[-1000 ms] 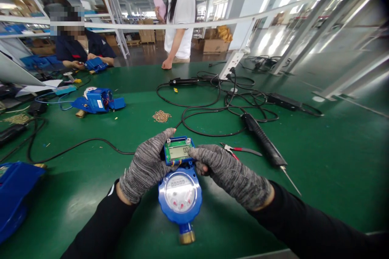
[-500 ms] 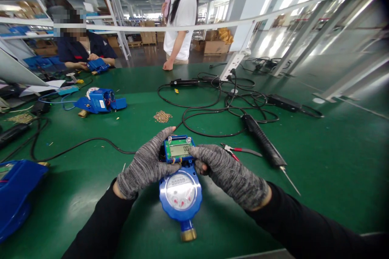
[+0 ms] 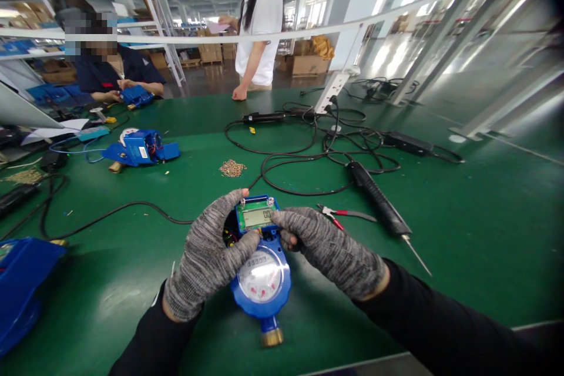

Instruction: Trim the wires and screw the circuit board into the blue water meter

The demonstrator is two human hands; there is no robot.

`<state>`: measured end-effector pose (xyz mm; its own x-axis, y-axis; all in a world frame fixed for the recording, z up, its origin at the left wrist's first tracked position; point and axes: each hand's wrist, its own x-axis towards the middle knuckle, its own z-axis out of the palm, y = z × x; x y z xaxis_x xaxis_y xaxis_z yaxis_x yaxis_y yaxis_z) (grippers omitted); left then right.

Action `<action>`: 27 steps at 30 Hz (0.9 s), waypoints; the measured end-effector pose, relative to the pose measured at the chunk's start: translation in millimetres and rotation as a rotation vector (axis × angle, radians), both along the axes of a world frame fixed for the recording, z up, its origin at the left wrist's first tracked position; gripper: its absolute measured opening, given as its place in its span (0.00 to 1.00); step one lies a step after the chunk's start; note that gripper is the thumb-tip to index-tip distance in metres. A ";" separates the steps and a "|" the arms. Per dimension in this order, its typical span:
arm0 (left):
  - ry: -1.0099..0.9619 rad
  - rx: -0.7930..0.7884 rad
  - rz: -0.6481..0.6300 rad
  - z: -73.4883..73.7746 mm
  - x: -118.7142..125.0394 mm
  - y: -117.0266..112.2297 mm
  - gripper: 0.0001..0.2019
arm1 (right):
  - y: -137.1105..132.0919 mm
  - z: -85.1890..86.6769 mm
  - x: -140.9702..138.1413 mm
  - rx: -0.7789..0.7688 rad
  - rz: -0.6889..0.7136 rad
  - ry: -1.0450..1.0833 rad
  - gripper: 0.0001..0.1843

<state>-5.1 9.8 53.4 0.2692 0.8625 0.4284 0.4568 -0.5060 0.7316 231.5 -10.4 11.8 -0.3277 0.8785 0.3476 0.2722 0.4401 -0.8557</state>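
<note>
A blue water meter (image 3: pixel 263 279) lies before me on the green table, its round dial facing up and a brass threaded end pointing toward me. At its far end a green circuit board with a lit display (image 3: pixel 257 217) sits in a blue housing. My left hand (image 3: pixel 211 255), in a grey knitted glove, grips the housing's left side, thumb at the near edge of the board. Some wires show beside that thumb. My right hand (image 3: pixel 324 247), gloved alike, pinches the housing's right edge, with fingertips by the display. The fingers' undersides are hidden.
Red-handled cutters (image 3: pixel 348 213) and a black electric screwdriver (image 3: pixel 379 200) lie to the right. Beyond the meter are a pile of small screws (image 3: pixel 232 168), looping cables and a power strip (image 3: pixel 331 94). Other blue meters (image 3: pixel 143 147) stand left; two people are across the table.
My left hand has shifted slightly, its thumb now farther over the board's near edge, with wires exposed beside it. The right hand keeps its hold. The view has moved a little.
</note>
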 end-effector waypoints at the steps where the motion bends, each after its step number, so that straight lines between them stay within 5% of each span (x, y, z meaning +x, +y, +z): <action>1: -0.005 0.000 0.003 -0.5 0.3 -0.2 0.26 | 0.5 0.5 0.3 -0.002 -0.002 -0.003 0.17; 19: 0.135 0.145 0.106 -2.9 6.4 -8.4 0.25 | -2.0 9.5 -1.4 -0.182 -0.043 0.104 0.16; 27: 0.305 0.350 0.256 -6.2 21.6 -14.5 0.27 | 3.9 1.1 -2.5 -0.285 -0.051 0.153 0.12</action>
<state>16.5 -4.7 47.2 0.2260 0.7362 0.6379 0.7639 -0.5403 0.3529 229.0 -6.5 12.9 -0.2434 0.9615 0.1276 0.1464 0.1665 -0.9751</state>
